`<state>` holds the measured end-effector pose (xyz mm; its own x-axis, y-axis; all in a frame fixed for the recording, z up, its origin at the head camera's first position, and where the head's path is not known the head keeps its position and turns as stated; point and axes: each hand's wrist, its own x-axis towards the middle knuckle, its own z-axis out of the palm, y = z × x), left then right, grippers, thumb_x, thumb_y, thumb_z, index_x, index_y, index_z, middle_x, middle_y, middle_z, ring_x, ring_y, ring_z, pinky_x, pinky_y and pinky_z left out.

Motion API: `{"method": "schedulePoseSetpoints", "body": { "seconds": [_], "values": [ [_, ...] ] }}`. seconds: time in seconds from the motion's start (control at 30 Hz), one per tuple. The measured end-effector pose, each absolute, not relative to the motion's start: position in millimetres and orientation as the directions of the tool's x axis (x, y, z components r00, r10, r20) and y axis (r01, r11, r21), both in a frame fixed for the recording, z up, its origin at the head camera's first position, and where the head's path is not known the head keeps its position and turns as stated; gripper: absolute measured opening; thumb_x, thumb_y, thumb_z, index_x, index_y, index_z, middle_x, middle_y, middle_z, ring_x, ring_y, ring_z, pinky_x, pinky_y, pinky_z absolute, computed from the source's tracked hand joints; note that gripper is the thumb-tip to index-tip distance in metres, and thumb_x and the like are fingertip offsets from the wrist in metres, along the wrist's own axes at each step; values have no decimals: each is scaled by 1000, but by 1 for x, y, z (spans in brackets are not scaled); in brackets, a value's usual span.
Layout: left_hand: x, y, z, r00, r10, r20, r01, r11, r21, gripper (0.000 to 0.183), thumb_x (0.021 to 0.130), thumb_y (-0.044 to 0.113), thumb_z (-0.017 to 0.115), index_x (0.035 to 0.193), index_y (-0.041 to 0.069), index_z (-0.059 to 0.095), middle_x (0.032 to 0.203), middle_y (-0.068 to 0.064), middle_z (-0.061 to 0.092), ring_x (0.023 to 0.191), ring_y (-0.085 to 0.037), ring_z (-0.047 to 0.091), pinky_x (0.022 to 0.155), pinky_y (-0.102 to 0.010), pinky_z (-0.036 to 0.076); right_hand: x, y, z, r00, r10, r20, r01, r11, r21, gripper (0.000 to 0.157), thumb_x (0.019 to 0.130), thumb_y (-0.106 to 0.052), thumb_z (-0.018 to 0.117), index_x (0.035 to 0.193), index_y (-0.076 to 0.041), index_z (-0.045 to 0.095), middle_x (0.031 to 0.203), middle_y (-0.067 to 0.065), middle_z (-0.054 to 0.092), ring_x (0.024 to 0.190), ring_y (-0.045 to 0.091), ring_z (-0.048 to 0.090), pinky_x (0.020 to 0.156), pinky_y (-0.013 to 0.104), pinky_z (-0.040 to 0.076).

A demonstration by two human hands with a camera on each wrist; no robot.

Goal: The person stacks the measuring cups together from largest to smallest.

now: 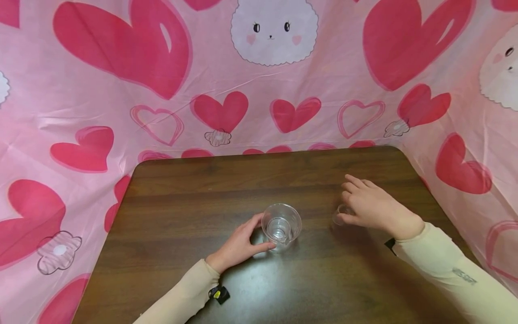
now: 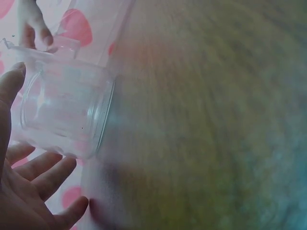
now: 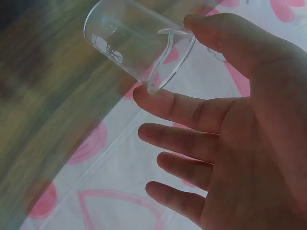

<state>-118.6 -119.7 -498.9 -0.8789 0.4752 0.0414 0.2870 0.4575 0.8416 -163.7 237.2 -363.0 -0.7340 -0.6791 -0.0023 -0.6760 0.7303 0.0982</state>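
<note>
A wide clear cup (image 1: 281, 211) stands upright on the wooden table, and curved clear edges show inside it. My left hand (image 1: 242, 243) holds it from the left, thumb on the near side and fingers around the far side. In the left wrist view, the fingertips lie along the wall of the cup (image 2: 62, 110). To the right, my right hand (image 1: 368, 204) pinches a small glass beaker (image 3: 127, 40) at its rim between thumb and index finger. White print marks the beaker's side. The other three fingers extend away from it. In the head view, the hand partly hides the beaker (image 1: 339, 217).
The dark wooden table (image 1: 182, 189) has rounded far corners. Pink cloth (image 1: 259, 81) with hearts and fluffy faces hangs behind it and along both sides. A black strap piece (image 1: 220, 294) sits at the left cuff.
</note>
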Motion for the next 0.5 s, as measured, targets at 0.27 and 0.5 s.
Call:
{"method": "schedulePoseSetpoints", "body": {
  "seconds": [0.27, 0.5],
  "values": [
    [-119, -120, -499, -874, 482, 59, 300, 442, 845, 77, 88, 46, 83, 152, 24, 47, 144, 2, 62, 133, -13, 58, 114, -52, 41, -163, 224, -356, -724, -690, 13, -685, 721, 101, 33, 87, -38, 78, 80, -7, 68, 115, 23, 67, 131, 51, 53, 101, 62, 47],
    [-119, -119, -500, -876, 479, 60, 303, 448, 842, 75, 88, 43, 84, 151, 25, 48, 142, 5, 64, 133, -9, 57, 116, -47, 39, -162, 210, -345, -741, -669, -45, -670, 735, 107, 37, 90, -41, 77, 79, -6, 70, 122, 25, 69, 138, 50, 48, 107, 62, 43]
  ]
}}
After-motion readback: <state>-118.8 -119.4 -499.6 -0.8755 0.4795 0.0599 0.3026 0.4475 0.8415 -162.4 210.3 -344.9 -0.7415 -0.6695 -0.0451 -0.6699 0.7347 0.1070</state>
